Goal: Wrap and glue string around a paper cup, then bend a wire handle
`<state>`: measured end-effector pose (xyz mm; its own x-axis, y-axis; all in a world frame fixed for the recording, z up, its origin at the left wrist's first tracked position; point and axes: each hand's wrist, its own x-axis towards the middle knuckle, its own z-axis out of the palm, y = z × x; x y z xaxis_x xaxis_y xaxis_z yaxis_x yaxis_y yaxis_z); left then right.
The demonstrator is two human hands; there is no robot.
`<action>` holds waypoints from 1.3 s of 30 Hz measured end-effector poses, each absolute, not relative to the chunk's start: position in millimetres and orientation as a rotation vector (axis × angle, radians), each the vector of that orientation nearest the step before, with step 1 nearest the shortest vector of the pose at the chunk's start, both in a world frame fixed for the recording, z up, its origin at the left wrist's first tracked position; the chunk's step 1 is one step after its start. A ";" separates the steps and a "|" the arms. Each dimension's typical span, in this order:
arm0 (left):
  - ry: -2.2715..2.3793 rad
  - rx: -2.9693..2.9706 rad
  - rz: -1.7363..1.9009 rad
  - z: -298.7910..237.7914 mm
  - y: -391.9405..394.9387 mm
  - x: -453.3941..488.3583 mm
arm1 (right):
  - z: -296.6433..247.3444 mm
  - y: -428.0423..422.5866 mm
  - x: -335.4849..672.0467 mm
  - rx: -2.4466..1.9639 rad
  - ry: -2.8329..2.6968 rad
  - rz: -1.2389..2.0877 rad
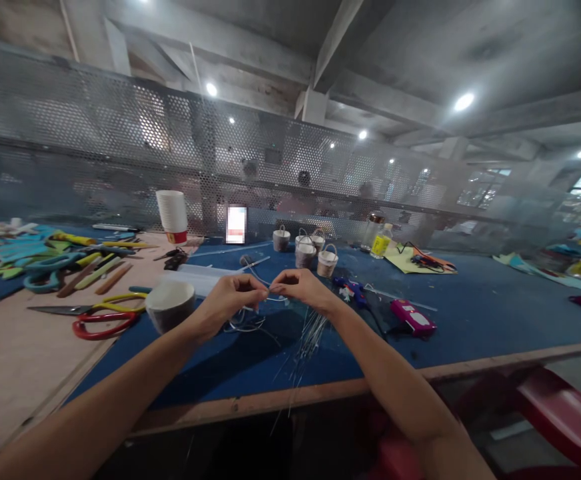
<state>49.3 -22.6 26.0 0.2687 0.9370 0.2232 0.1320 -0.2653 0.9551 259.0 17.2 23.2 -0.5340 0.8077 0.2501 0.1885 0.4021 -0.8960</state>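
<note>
My left hand (235, 297) and my right hand (303, 288) meet over the blue tabletop, thumbs and forefingers pinched together. A thin pale wire shows at the fingertips; most of it is hidden by them. Below lie a loose coil of wire (246, 325) and, under my right wrist, a bundle of straight thin wires (310, 337) reaching the table's front edge. A grey-white cup (170, 308) stands beside my left wrist. Beyond my hands are several small grey buckets (304, 253) with looped handles.
Left are red-and-yellow-handled scissors (105, 313), wooden tools (90, 277) and a stack of paper cups (171, 217). Right are a blue glue gun (351, 291), a magenta box (412, 317) and a yellow-labelled bottle (381, 241). A lit phone screen (236, 224) leans by the perforated metal partition (280, 153).
</note>
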 end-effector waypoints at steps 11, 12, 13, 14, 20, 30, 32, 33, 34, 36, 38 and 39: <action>1.258 1.733 1.292 20.6 -20.8 49.0 | 20.5 -5.2 243.5 -0.773 -2.162 0.362; 1.279 1.769 1.290 19.8 -21.0 48.7 | 20.8 -5.9 243.4 -0.771 -2.179 0.322; 1.298 1.808 1.284 19.1 -21.2 48.5 | 21.2 -6.3 243.4 -0.772 -2.189 0.293; 1.313 1.847 1.275 18.5 -21.4 48.3 | 21.5 -6.4 243.5 -0.773 -2.195 0.276; 1.282 2.012 1.180 17.4 -22.6 49.7 | 24.7 -0.3 248.4 -0.798 -2.124 0.501; 0.929 1.646 1.033 26.8 -26.7 50.1 | 31.9 9.7 258.2 -0.864 -1.933 1.261; 0.944 1.596 1.084 26.8 -26.0 49.6 | 31.9 8.1 255.5 -0.852 -1.915 1.188; 0.964 1.577 1.113 26.5 -25.4 49.5 | 31.5 7.2 253.9 -0.843 -1.912 1.143; 0.989 1.562 1.145 26.2 -24.7 49.5 | 30.6 6.3 252.2 -0.833 -1.917 1.091; 1.041 1.538 1.212 25.7 -23.6 49.9 | 27.5 4.4 248.6 -0.817 -1.938 0.981; 1.086 1.527 1.268 25.6 -23.2 50.5 | 23.1 2.0 245.0 -0.808 -1.965 0.861; 1.103 1.530 1.288 25.6 -23.2 50.8 | 20.8 0.6 243.2 -0.806 -1.981 0.794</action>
<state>50.8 -23.2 25.6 0.0879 0.9617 0.2598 0.1084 -0.2684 0.9572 243.2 0.6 20.8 -0.4457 0.7708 0.4552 0.2433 0.5937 -0.7671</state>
